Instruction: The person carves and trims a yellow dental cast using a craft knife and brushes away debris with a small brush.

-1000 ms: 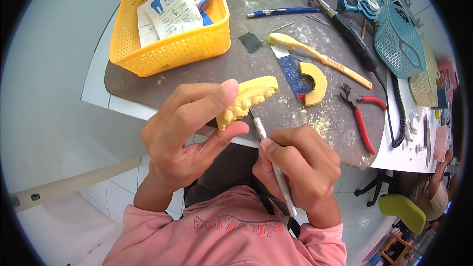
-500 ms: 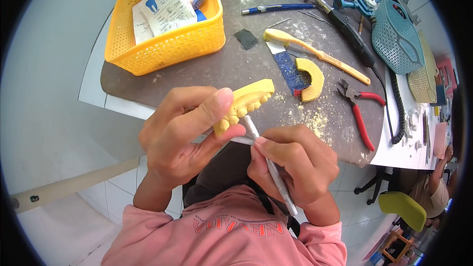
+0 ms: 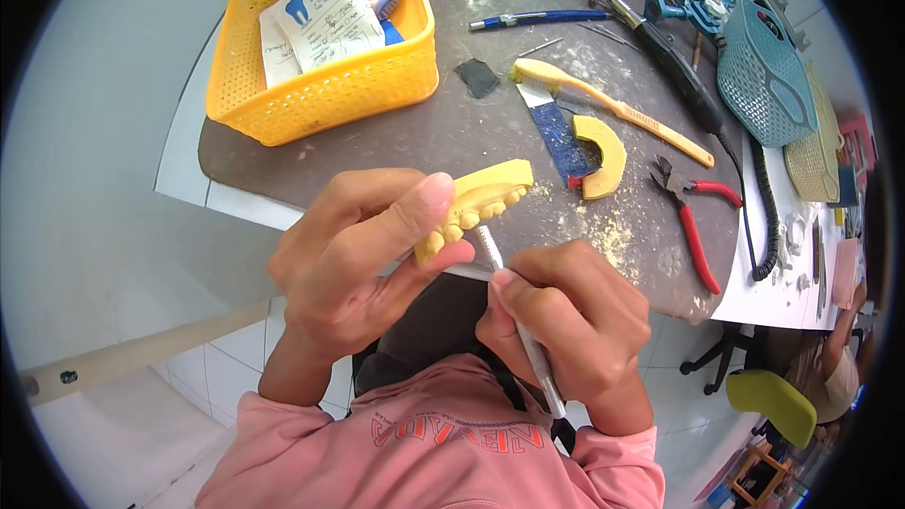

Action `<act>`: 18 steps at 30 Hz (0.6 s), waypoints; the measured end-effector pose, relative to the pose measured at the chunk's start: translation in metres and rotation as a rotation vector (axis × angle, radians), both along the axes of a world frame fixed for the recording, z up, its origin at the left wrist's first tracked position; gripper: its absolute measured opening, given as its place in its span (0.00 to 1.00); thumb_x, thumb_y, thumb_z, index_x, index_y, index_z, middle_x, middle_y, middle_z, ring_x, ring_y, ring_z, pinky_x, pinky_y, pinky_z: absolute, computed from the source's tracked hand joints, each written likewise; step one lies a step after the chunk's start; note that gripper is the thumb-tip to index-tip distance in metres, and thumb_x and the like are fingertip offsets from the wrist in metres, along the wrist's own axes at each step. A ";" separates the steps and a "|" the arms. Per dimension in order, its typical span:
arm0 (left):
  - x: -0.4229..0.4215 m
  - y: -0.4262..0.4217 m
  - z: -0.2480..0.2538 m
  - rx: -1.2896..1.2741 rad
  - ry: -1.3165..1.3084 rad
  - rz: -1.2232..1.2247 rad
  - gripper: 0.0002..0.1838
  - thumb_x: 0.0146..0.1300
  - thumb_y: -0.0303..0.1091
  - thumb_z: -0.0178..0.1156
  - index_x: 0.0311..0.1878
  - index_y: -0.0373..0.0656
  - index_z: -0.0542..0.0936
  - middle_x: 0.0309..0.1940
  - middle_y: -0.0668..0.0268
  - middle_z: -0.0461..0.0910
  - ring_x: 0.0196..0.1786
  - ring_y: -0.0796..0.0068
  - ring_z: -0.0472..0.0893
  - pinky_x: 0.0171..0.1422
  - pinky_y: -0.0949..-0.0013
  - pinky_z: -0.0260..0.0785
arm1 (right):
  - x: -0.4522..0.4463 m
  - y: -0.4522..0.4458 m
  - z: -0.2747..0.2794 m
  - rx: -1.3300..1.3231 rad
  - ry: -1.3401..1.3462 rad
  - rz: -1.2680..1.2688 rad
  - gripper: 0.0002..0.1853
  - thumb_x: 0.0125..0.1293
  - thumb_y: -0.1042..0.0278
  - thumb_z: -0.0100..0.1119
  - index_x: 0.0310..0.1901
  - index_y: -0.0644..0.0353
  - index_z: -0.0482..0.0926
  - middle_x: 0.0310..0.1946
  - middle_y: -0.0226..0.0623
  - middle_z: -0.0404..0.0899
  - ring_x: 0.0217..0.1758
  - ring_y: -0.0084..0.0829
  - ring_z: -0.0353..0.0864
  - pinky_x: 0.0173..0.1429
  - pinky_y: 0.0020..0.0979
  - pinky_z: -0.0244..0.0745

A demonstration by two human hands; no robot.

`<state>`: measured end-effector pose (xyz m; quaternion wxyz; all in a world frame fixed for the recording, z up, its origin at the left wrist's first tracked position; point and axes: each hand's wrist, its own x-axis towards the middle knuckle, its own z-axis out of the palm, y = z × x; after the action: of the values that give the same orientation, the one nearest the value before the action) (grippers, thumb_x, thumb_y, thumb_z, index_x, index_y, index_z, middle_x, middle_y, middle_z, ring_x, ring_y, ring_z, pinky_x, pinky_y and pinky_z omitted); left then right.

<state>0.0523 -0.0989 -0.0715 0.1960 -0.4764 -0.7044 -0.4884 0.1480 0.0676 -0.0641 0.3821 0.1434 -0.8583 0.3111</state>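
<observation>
A yellow dental model [image 3: 485,193] with a row of teeth is gripped between the thumb and fingers of my left hand [image 3: 353,250], above the table's front edge. My right hand [image 3: 570,320] is closed round a silver knife handle [image 3: 533,349], which slants up to the left. The handle's upper end is just under the model's teeth; its tip is hidden behind or against the model, and contact cannot be made out. Beyond the hands, a yellow horseshoe-shaped piece [image 3: 608,158] lies beside a blue strip [image 3: 558,137], with yellow crumbs around them.
A yellow basket [image 3: 330,99] holding papers stands at the back left. A toothbrush [image 3: 622,111], a blue pen [image 3: 537,18], red-handled pliers [image 3: 688,226] and a black rotary handpiece [image 3: 674,66] lie on the table [image 3: 349,160]. A blue basket [image 3: 765,75] is at right; another person [image 3: 834,368] is beyond.
Over the last second the model has tilted in my left hand, so its teeth face further downward. The knife handle has stayed close beneath it. The view has shifted slightly.
</observation>
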 end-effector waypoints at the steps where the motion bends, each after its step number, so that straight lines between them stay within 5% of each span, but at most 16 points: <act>1: 0.000 0.000 0.000 0.002 -0.002 -0.001 0.32 0.48 0.29 0.79 0.57 0.39 0.77 0.45 0.55 0.81 0.41 0.72 0.80 0.41 0.74 0.75 | 0.000 0.000 0.000 0.001 -0.001 -0.002 0.11 0.40 0.80 0.69 0.27 0.63 0.76 0.26 0.35 0.75 0.21 0.28 0.73 0.21 0.27 0.68; 18: 0.000 -0.003 -0.001 0.002 0.017 -0.007 0.33 0.49 0.30 0.79 0.58 0.40 0.75 0.44 0.55 0.80 0.41 0.71 0.80 0.41 0.74 0.74 | 0.009 -0.005 0.006 -0.158 -0.100 -0.042 0.11 0.45 0.82 0.71 0.32 0.64 0.81 0.28 0.38 0.81 0.25 0.32 0.81 0.26 0.28 0.76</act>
<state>0.0522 -0.1014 -0.0725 0.2008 -0.4827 -0.7007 -0.4855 0.1566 0.0622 -0.0579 0.3554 0.0788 -0.8518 0.3766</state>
